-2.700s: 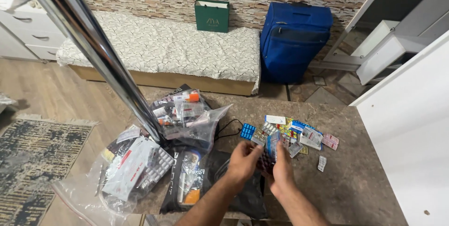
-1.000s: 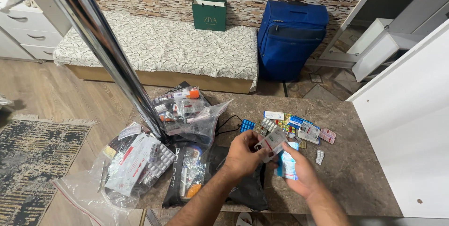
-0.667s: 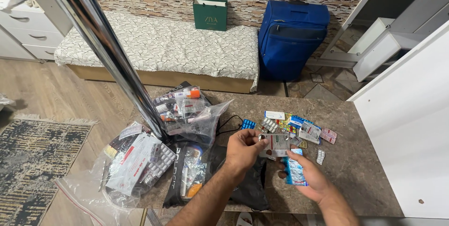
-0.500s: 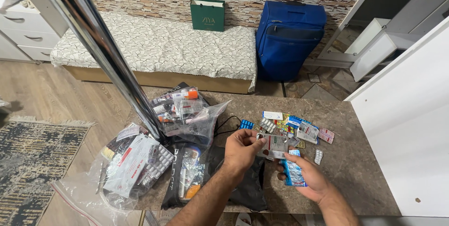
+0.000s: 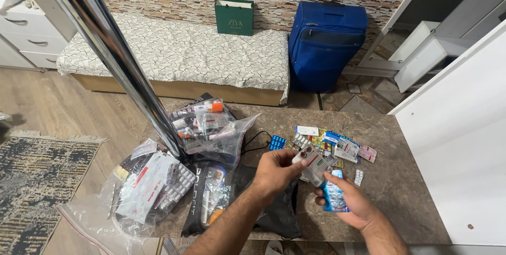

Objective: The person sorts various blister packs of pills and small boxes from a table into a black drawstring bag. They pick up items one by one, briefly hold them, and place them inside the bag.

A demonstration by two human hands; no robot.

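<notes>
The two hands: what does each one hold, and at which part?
The left hand pinches a silver blister strip at its left end. The right hand holds a blue blister strip flat across its palm.

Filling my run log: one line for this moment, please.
left hand: holds silver blister strip | right hand: holds blue blister strip | over table

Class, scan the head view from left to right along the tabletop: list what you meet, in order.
Clear bag of medicine boxes → black pouch → left hand → silver blister strip → blue blister strip in the right hand → small white blister strip.
</notes>
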